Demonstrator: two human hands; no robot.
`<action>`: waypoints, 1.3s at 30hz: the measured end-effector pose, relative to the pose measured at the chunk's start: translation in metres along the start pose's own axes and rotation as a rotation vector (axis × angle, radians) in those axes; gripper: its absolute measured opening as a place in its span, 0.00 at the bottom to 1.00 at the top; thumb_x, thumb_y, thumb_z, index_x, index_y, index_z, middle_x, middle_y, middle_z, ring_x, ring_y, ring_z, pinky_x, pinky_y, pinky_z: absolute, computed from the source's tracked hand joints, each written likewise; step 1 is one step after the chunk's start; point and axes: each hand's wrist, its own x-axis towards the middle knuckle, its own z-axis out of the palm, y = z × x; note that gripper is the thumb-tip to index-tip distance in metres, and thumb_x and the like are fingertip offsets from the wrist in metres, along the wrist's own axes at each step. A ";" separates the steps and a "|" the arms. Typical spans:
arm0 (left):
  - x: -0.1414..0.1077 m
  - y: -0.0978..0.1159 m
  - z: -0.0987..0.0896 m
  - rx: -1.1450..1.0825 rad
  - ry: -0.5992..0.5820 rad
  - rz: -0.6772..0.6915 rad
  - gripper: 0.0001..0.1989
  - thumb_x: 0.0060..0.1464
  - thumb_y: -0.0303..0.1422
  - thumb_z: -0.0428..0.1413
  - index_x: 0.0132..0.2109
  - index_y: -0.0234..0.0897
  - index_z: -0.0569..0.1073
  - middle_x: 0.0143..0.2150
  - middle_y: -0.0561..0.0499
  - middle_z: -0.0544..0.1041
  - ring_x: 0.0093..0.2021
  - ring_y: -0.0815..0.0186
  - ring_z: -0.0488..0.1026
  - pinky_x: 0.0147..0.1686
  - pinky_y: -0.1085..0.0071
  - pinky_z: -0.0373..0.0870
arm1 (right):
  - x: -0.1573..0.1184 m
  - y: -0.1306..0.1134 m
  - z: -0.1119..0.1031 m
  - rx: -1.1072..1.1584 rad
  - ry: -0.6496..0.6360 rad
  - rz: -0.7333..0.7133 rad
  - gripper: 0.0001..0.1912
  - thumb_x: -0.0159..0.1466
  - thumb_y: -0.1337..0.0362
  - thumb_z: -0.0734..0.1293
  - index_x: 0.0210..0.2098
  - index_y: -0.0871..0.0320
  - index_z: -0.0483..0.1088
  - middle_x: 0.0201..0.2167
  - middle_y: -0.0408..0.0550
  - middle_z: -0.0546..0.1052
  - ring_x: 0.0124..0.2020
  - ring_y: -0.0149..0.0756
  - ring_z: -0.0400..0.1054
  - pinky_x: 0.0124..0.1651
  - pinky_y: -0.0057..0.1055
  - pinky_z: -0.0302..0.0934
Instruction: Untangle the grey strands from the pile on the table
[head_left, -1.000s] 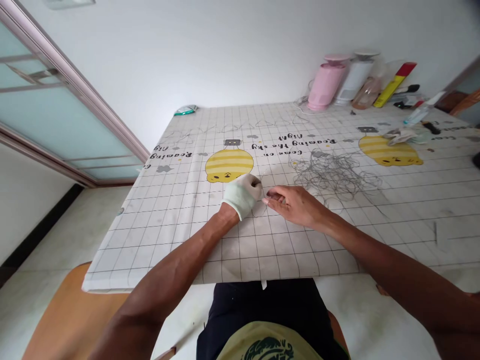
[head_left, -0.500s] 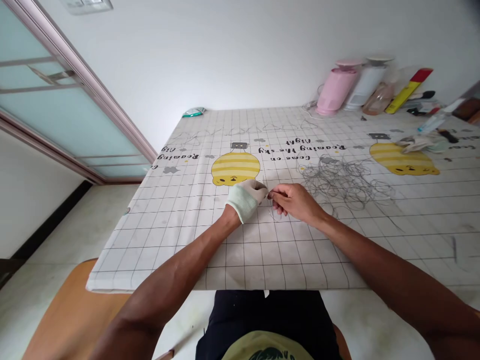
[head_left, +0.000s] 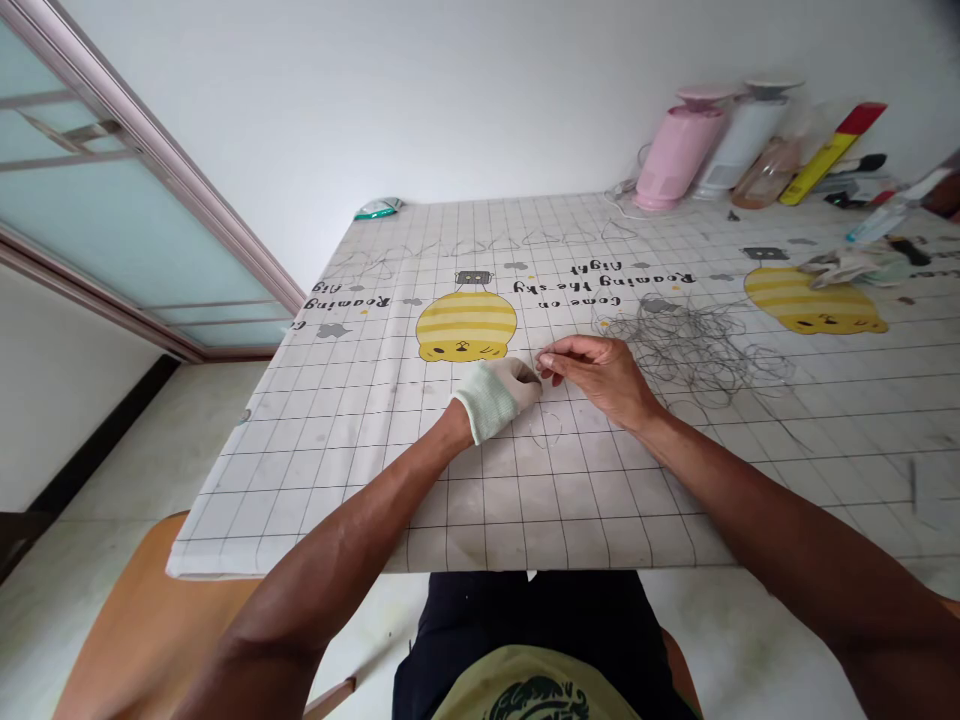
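Thin pale strand (head_left: 559, 428), barely discernible, curves at five o'clock from white-gloved left hand (head_left: 511, 388), grip hidden. Bare right hand (head_left: 600, 372) pinches; contents unclear.

From close above, the head camera faces forward and down across the table (head_left: 570, 500).

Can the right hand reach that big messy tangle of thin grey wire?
Probably yes. The right hand is close beside the tangle of thin grey wire, with nothing seen standing between them. The gloved left hand is on its other side, out of the way.
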 end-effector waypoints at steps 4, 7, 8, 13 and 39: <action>-0.003 0.006 0.000 -0.024 0.020 -0.019 0.10 0.60 0.32 0.53 0.34 0.40 0.79 0.29 0.53 0.78 0.30 0.66 0.74 0.30 0.71 0.68 | 0.001 0.007 -0.006 0.142 0.076 0.039 0.13 0.66 0.51 0.75 0.39 0.55 0.82 0.40 0.51 0.84 0.40 0.42 0.79 0.39 0.37 0.74; -0.005 0.008 0.002 -0.017 0.022 -0.039 0.13 0.61 0.32 0.53 0.43 0.42 0.83 0.31 0.53 0.81 0.32 0.65 0.77 0.34 0.71 0.72 | 0.000 0.011 -0.011 0.217 0.089 0.081 0.15 0.64 0.49 0.76 0.40 0.55 0.82 0.42 0.52 0.85 0.42 0.44 0.81 0.43 0.40 0.75; -0.006 0.008 0.002 0.002 0.036 -0.042 0.15 0.62 0.32 0.53 0.47 0.42 0.84 0.32 0.53 0.82 0.33 0.65 0.78 0.36 0.71 0.73 | 0.000 0.011 -0.013 0.234 0.091 0.091 0.16 0.64 0.49 0.77 0.40 0.55 0.81 0.42 0.52 0.85 0.42 0.45 0.81 0.44 0.41 0.75; -0.008 0.009 0.005 0.097 0.121 -0.032 0.19 0.65 0.31 0.51 0.53 0.44 0.84 0.36 0.51 0.84 0.38 0.62 0.80 0.44 0.69 0.74 | -0.003 0.009 -0.015 0.267 0.089 0.083 0.15 0.65 0.50 0.77 0.42 0.55 0.82 0.43 0.52 0.86 0.46 0.46 0.81 0.50 0.44 0.75; -0.023 0.025 -0.005 -0.003 0.188 -0.035 0.17 0.63 0.30 0.53 0.51 0.44 0.85 0.36 0.51 0.85 0.38 0.62 0.82 0.44 0.67 0.77 | -0.013 -0.009 -0.008 0.239 0.144 -0.067 0.11 0.66 0.52 0.75 0.42 0.51 0.81 0.44 0.50 0.85 0.52 0.48 0.80 0.56 0.51 0.74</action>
